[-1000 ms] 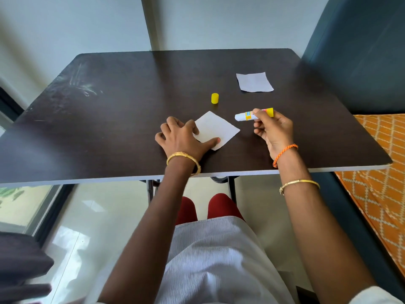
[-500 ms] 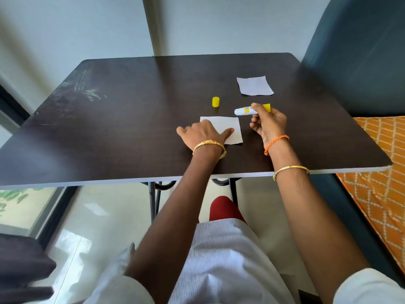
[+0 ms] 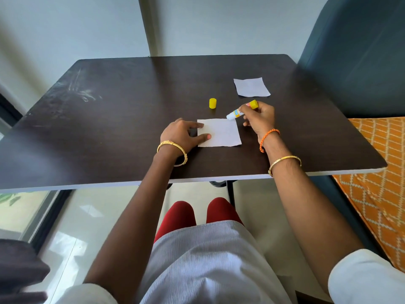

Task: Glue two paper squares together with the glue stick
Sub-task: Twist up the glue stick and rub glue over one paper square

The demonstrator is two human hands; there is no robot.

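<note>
Dark tabletop (image 3: 109,132) fills the middle of the frame. Nearest you, just right of centre, your left hand (image 3: 179,134) lies flat, fingers spread, thumb pinning the left edge of the near paper square (image 3: 221,133). Your right hand (image 3: 259,119) is clamped on the glue stick (image 3: 237,111) – its white tip touches that square's upper right corner. Farther up stands the yellow cap (image 3: 212,103), then the second paper square (image 3: 252,87) – upper right, untouched
</note>
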